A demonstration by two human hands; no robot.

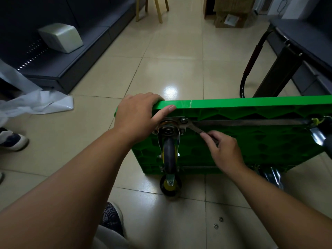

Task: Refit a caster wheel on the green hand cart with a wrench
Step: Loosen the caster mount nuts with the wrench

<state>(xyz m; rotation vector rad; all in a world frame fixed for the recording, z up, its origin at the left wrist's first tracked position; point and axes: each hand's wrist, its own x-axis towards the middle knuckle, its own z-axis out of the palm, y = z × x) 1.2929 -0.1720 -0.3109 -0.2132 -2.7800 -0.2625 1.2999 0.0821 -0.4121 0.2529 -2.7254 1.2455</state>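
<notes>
The green hand cart point(251, 144) stands on its side on the tiled floor, its ribbed underside facing me. A caster wheel point(168, 155) with a dark tyre sits on its metal plate at the cart's upper left corner. My left hand point(138, 114) grips the cart's top edge at that corner, thumb on the underside. My right hand point(224, 151) holds the handle of a metal wrench point(195, 129), whose head sits on a bolt point(183, 120) at the plate's upper right. A second caster point(169, 184) shows at the cart's lower edge.
Two small washers point(218, 222) lie on the floor at lower right. The cart's black handle point(251, 63) curves up behind it, next to a dark table leg point(280, 69). A dark shelf unit point(53, 51) and crumpled white sheet point(36, 103) are at left. A shoe point(10, 139) is at far left.
</notes>
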